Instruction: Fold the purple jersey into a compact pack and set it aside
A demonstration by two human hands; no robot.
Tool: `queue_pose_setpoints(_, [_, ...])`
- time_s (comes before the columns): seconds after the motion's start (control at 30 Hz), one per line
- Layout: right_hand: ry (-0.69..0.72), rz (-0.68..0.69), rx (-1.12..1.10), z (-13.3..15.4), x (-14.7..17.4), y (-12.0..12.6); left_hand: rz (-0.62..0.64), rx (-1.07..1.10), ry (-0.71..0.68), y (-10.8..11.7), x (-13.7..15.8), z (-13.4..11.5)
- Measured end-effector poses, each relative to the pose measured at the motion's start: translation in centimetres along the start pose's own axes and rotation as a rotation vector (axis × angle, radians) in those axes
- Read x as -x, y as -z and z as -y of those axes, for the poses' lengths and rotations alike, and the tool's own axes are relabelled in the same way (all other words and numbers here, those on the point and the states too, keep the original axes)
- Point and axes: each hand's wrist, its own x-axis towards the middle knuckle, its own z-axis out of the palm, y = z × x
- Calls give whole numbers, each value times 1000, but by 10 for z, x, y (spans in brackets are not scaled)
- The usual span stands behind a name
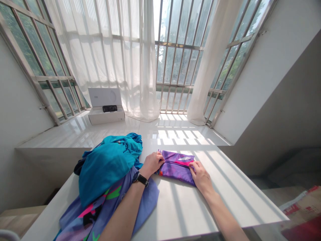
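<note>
A purple garment (177, 170) with pink and white patches lies folded into a flat, narrow bundle on the white table. My left hand (151, 164), with a dark watch on its wrist, pinches the bundle's left end near the middle fold. At the opposite end my right hand (200, 175) grips the edge, thumb and fingers closed on the cloth. Left of the bundle, a teal garment (105, 170) sits in a loose heap. Under it spreads a lavender garment (147, 197) with green, pink and black patterns, partly covered by my left forearm.
A white box (106, 117) with its lid up stands on the windowsill (142, 125), a black device (109, 108) at its top. Sheer curtains (125, 60) hang before barred windows. The white table (185, 211) ends in a near edge. A red-and-tan package (301, 211) lies low at right.
</note>
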Motion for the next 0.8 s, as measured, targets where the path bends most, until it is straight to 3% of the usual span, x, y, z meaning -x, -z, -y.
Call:
queue_pose_setpoints(0.2, [19,-19,87,6,1,4,0,-19,24,2,1,-3])
queue_pose_setpoints(0.5, [-10,83,132,0,-1,2,6,-118,51,5,0,-7])
queue_pose_setpoints(0.67, [-32,73,99,3,-1,3,-31,-130,-129,-3,1,-15])
queue_pose_setpoints(0.8, [-27,85,57,3,-1,4,47,-94,-249,-15,2,-21])
